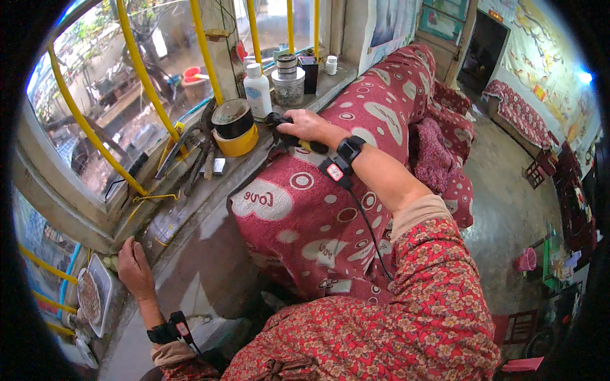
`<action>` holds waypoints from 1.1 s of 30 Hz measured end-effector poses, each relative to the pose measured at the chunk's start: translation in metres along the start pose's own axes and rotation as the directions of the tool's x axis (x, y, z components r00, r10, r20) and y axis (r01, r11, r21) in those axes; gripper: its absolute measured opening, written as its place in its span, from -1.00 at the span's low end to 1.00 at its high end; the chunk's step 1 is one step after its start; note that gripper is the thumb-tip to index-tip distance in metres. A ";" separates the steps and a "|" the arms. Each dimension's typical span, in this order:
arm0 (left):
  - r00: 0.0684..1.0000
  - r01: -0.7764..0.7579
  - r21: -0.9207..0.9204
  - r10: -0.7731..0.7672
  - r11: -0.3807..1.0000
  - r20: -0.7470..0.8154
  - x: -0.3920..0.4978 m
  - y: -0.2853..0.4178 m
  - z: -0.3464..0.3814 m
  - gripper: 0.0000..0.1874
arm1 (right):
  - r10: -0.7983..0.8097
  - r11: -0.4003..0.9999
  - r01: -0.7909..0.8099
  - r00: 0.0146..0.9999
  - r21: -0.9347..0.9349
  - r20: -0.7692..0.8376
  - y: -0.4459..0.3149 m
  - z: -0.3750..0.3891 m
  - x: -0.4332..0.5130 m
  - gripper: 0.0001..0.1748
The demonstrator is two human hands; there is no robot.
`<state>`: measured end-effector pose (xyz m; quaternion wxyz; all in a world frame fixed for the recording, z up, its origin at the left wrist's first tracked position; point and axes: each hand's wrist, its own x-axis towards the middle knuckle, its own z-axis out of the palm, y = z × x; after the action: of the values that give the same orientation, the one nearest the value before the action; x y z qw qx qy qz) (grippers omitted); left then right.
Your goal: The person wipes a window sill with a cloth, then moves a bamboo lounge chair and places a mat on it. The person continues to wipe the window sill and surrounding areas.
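Note:
My right hand (305, 126) is on a dark tool (276, 120) with a rounded black end, at the sill's inner edge. A black-and-yellow part (312, 145) shows below the hand; my fingers hide much of the tool, so its kind is unclear. Beside it, a black tape roll (232, 116) lies on a yellow tape roll (237, 143), next to a white plastic bottle (258, 90). My left hand (136, 269) rests at the window ledge on the left, fingers loosely bent, with nothing visible in it. A white tray (106, 300) lies just past that hand.
Along the windowsill (190, 209) are a clear jar (288, 88), a black box (309, 75), a small white bottle (331, 65), and several hand tools. Yellow bars (152, 85) cross the window. A red patterned cover (329, 214) drapes over furniture before me. A pink basket (526, 259) stands farther right.

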<state>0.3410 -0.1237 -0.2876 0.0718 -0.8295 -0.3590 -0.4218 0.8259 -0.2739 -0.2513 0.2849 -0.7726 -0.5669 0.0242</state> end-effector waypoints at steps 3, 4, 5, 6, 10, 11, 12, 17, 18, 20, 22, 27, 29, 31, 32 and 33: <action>1.000 0.004 -0.002 -0.004 1.000 -0.003 0.000 0.000 -0.002 -0.69 | 0.001 0.997 -0.001 1.000 0.071 -0.001 -0.008 -0.003 -0.011 -0.49; 1.000 -0.002 0.000 0.002 1.000 -0.005 0.000 0.001 -0.002 -0.69 | -0.020 0.994 0.026 0.998 0.107 -0.054 -0.011 -0.004 -0.016 -0.48; 1.000 0.009 -0.016 -0.009 1.000 0.002 0.001 0.001 -0.002 -0.69 | -0.029 0.989 0.044 0.994 0.143 -0.102 -0.015 -0.006 -0.023 -0.47; 1.000 0.021 -0.034 -0.021 0.999 0.011 0.001 0.002 -0.003 -0.70 | 0.016 0.984 0.011 0.989 0.178 -0.148 -0.019 -0.008 -0.032 -0.48; 0.997 0.077 -0.102 -0.074 0.992 0.035 0.001 0.003 -0.003 -0.70 | 0.220 0.804 -0.066 0.956 0.591 -0.193 -0.044 -0.011 -0.078 -0.54; 0.999 0.038 -0.095 -0.036 0.995 0.025 0.001 0.003 -0.004 -0.69 | 0.233 0.709 -0.029 0.953 0.704 -0.196 -0.052 -0.015 -0.092 -0.56; 0.999 0.022 -0.091 -0.020 0.996 0.026 0.001 0.003 -0.004 -0.69 | 0.289 0.589 -0.045 0.944 0.807 -0.159 -0.060 -0.017 -0.107 -0.57; 0.999 -0.041 -0.112 0.044 0.993 0.022 0.000 0.001 -0.007 -0.68 | 0.301 -0.162 -0.023 0.951 0.987 0.071 -0.113 0.016 -0.165 -0.55; 0.998 -0.050 -0.119 0.053 0.992 0.015 0.000 0.000 -0.007 -0.69 | 0.306 -0.281 -0.022 0.946 0.959 0.111 -0.123 0.025 -0.175 -0.54; 0.997 -0.080 -0.140 0.082 0.987 0.011 -0.001 -0.002 -0.007 -0.69 | 0.285 -0.556 -0.013 0.936 0.831 0.205 -0.137 0.042 -0.193 -0.51; 0.995 -0.083 -0.140 0.089 0.987 0.040 -0.001 -0.005 -0.005 -0.70 | 0.353 -0.428 0.004 0.921 0.904 0.163 -0.146 0.053 -0.211 -0.50; 0.994 -0.104 -0.167 0.110 0.980 0.027 -0.002 -0.016 0.007 -0.72 | 0.329 -0.516 -0.007 0.921 0.856 0.206 -0.140 0.074 -0.267 -0.42; 0.991 -0.078 -0.162 0.094 0.984 0.091 -0.002 -0.021 0.010 -0.65 | 0.347 -0.038 -0.246 0.906 0.969 0.244 -0.131 0.101 -0.314 -0.52; 0.993 -0.053 -0.177 0.070 0.983 0.090 0.000 -0.024 0.011 -0.62 | 0.341 0.417 -0.364 0.912 0.833 0.227 -0.116 0.148 -0.353 -0.47; 0.990 0.002 -0.129 0.016 0.992 0.142 0.001 -0.026 0.010 -0.59 | 0.332 0.478 -0.435 0.894 0.763 0.301 -0.106 0.171 -0.376 -0.44; 0.984 -0.007 -0.130 0.030 0.992 0.177 0.001 -0.025 0.009 -0.56 | 0.357 0.545 -0.476 0.877 0.690 0.322 -0.095 0.191 -0.402 -0.40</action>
<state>0.3308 -0.1005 -0.2972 -0.0103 -0.8702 -0.3283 -0.3672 0.5323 -0.5347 -0.4817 0.5225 -0.6921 -0.3233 0.3788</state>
